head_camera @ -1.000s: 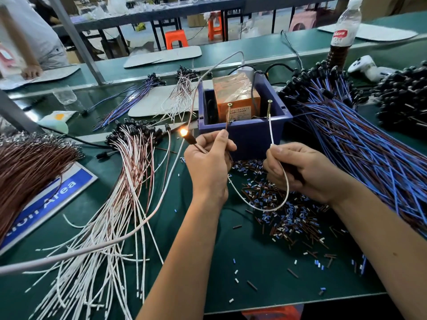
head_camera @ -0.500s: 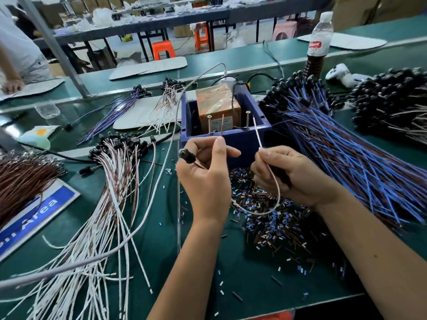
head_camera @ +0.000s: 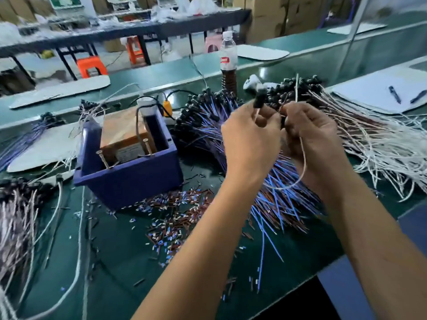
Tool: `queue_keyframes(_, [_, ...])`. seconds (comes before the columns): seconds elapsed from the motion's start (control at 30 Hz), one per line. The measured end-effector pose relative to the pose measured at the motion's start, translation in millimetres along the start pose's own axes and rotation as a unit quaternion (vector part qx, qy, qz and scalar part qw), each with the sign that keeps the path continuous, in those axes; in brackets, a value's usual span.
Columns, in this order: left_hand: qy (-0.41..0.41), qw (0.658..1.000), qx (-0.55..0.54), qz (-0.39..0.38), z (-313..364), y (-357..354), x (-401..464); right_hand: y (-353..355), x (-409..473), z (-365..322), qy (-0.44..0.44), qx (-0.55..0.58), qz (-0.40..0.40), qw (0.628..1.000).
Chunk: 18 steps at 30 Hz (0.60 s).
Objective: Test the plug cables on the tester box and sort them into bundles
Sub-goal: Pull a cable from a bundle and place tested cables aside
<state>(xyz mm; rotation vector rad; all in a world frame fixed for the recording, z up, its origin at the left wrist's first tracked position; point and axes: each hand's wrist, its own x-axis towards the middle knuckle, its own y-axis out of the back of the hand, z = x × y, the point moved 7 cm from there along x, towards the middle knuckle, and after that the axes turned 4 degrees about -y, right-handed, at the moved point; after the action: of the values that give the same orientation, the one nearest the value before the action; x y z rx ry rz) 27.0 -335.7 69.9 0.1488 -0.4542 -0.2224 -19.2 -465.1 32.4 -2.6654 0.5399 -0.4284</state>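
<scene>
Both hands have lifted away from the tester box (head_camera: 129, 179) and swung right, over the blue-wire bundle (head_camera: 272, 192). Left hand (head_camera: 250, 144) pinches the black plug (head_camera: 258, 98) of 1 white cable (head_camera: 302, 158); right hand (head_camera: 312, 135) grips its looping wire. Dropped carelessly, the cable could tangle among blue wires instead of the far-right white bundle (head_camera: 381, 148).

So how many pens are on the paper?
2. One pen lies near the middle of the white paper at far right; the other pen lies just right of it, near the frame edge.
</scene>
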Motion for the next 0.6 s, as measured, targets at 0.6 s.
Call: queue_keyframes(0.6, [0.172,0.974,-0.024,-0.147,-28.1,-212.1,90.1,289.1,-9.3,-122.5,0.021,-0.013,0.472,0.881])
